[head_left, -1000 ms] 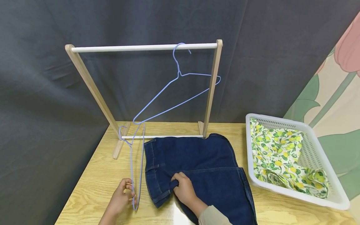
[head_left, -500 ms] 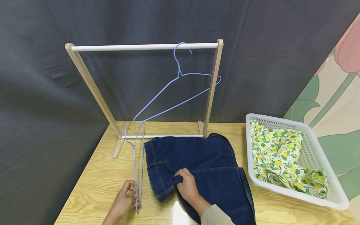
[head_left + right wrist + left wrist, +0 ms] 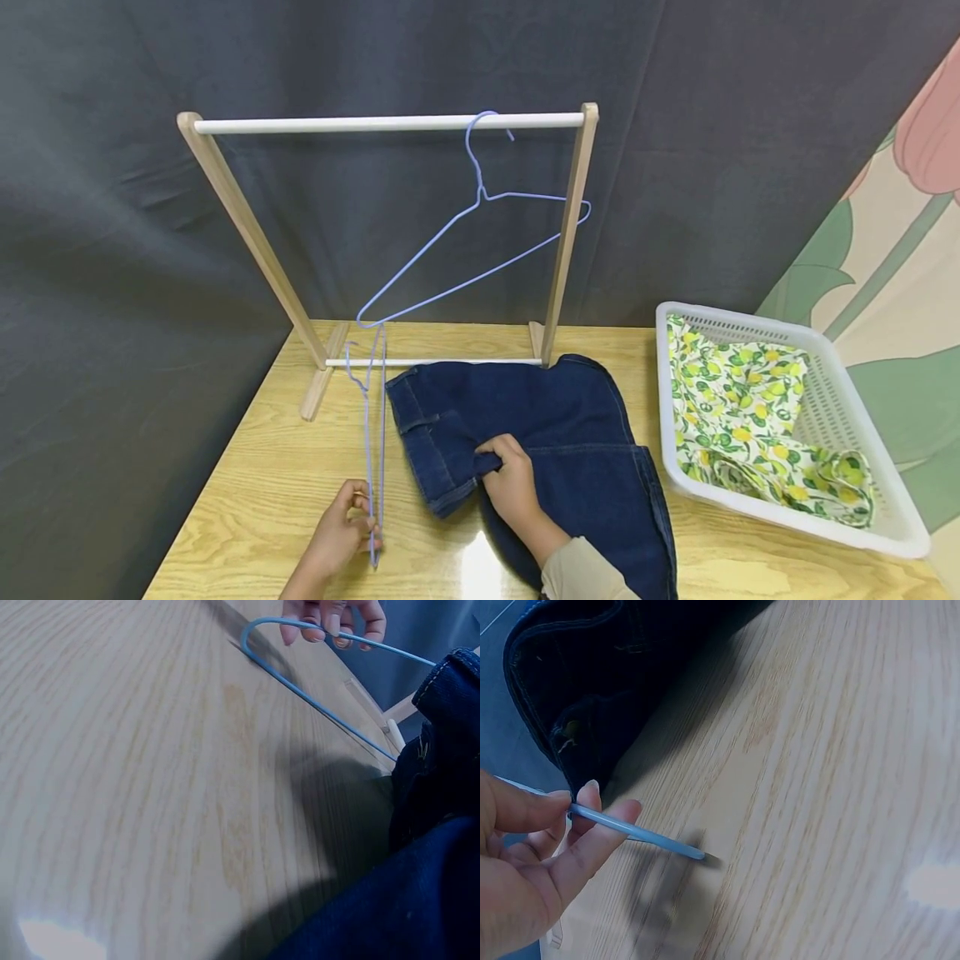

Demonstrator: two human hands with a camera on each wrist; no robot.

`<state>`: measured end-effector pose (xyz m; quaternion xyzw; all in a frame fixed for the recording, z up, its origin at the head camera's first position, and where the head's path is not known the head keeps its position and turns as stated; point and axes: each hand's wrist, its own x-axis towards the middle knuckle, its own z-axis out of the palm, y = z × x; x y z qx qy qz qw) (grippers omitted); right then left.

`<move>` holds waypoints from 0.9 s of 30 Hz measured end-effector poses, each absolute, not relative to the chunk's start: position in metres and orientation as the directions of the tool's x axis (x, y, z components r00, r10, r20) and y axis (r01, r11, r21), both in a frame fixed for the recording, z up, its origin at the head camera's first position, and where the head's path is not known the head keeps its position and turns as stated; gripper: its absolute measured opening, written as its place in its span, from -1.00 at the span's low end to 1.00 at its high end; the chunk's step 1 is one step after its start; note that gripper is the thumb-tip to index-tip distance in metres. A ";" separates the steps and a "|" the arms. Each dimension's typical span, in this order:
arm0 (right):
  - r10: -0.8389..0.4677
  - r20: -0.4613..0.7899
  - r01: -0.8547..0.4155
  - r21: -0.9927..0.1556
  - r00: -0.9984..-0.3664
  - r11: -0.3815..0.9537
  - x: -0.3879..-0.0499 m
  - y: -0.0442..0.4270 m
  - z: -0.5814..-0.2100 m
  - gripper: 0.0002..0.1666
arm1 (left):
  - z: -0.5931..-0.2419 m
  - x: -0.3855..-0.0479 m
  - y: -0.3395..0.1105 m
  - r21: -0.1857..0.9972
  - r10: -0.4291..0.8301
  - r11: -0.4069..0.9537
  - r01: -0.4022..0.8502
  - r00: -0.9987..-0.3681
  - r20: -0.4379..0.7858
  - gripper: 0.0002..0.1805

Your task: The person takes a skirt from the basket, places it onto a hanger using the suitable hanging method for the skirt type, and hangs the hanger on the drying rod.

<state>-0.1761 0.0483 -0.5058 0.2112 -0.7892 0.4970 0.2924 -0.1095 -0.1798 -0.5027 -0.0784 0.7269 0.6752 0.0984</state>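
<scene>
Rack (image 3: pixel 246 221): wooden posts and white bars, standing on the counter (image 3: pixel 232 517).
Left hand (image 3: pixel 335 532): pinching a blue wire hanger (image 3: pixel 367 437) by its near end, between thumb and fingers.
That hanger: extending away from the left hand, its hook pointing left near the rack's foot; lying just left of the denim waistband, contact unclear.
Second blue hanger (image 3: pixel 480 193): hanging from the top bar, toward its right end.
Denim garment (image 3: pixel 581 479): spreading on the counter in front of the rack, waistband facing left, lying under and around the right hand.
Right hand (image 3: pixel 512 486): gripping a bunched fold behind the waistband, well apart from the held hanger.
White basket (image 3: pixel 896 479): sitting far right, holding lemon-print cloth (image 3: pixel 738 396).
</scene>
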 end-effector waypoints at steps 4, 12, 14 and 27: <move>-0.020 0.678 -0.627 -0.667 -0.735 0.402 -0.178 0.050 -0.506 -0.54 | -0.502 -0.109 -0.177 0.967 0.041 0.058 -0.249 -0.967 -0.252 -0.66; 0.017 0.718 -0.650 -0.640 -0.696 0.411 -0.180 0.051 -0.504 -0.59 | -0.505 -0.105 -0.173 0.967 0.091 0.047 -0.249 -0.963 -0.252 -0.66; 0.040 0.725 -0.652 -0.640 -0.687 0.406 -0.180 0.052 -0.501 -0.60 | -0.505 -0.105 -0.173 0.968 0.100 0.043 -0.247 -0.963 -0.251 -0.66; 0.148 0.689 -0.612 -0.707 -0.710 0.354 -0.173 0.055 -0.458 -0.70 | -0.505 -0.103 -0.167 0.973 0.145 0.027 -0.228 -0.963 -0.229 -0.67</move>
